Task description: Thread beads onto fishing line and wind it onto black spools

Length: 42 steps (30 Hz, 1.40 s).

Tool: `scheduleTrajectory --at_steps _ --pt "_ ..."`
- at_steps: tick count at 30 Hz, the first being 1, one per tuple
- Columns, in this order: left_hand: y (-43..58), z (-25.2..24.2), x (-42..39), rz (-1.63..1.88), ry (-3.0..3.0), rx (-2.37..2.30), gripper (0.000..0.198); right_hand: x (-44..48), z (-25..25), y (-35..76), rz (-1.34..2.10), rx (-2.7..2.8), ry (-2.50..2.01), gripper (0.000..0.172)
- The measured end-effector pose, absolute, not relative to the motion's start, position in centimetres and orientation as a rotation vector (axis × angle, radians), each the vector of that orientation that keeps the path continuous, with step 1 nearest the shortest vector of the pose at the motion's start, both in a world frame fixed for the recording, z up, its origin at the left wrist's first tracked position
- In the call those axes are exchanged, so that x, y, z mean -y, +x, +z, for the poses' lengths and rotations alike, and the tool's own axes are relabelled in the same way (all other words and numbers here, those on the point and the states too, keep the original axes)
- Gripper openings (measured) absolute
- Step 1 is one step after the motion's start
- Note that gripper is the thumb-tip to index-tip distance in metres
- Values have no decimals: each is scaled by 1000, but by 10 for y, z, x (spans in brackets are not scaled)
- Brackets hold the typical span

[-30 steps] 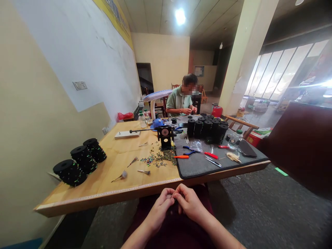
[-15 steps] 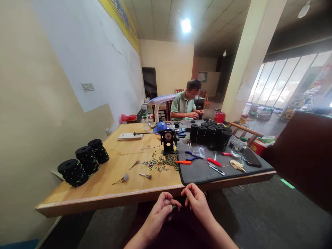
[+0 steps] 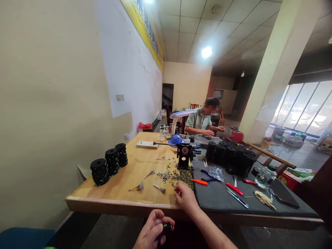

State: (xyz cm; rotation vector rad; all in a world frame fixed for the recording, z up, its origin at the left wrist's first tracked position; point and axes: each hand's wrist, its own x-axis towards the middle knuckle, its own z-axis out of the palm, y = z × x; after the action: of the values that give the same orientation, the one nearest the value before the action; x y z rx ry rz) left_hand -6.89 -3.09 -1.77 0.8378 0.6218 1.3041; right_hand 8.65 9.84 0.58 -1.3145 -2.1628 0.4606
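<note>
Left grip (image 3: 156, 228) holds a dark object (image 3: 166, 227), details unclear; right grip (image 3: 186, 197) near beads (image 3: 186, 176).

Small brassy beads (image 3: 184, 175) are spread just past the right hand (image 3: 185, 197), with a black upright machine (image 3: 184, 150) behind them. Three black cylindrical spools (image 3: 112, 162) stand way off to that hand's left, slim red tool (image 3: 234, 188) off to its right on the grey mat (image 3: 215, 200).

Smooth, faintly glossy wood is shown by the worktop (image 3: 119, 183), matt cloth by the mat (image 3: 216, 197) towards its right edge, shininess by the beads (image 3: 185, 175), crinkled clear plastic by the bag (image 3: 216, 173).
</note>
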Motion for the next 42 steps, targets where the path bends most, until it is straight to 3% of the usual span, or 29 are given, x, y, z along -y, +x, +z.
scheduleTrajectory --at_steps 12,28,34,38,42 --pt "-84 -24 33 1337 770 -568 30 -160 16 30 326 2429 -1526 17" --pt "-84 -2 43 1374 733 -661 26 -147 37 33 377 2436 -1421 10" --pt "-82 8 49 1427 867 -738 21 -80 52 76 585 2311 -1265 16" --pt "-72 12 54 1467 1036 -784 24 -16 52 94 1242 1903 -1003 26" --pt "-62 16 59 1475 1137 -830 27 19 50 95 1426 1662 -900 33"
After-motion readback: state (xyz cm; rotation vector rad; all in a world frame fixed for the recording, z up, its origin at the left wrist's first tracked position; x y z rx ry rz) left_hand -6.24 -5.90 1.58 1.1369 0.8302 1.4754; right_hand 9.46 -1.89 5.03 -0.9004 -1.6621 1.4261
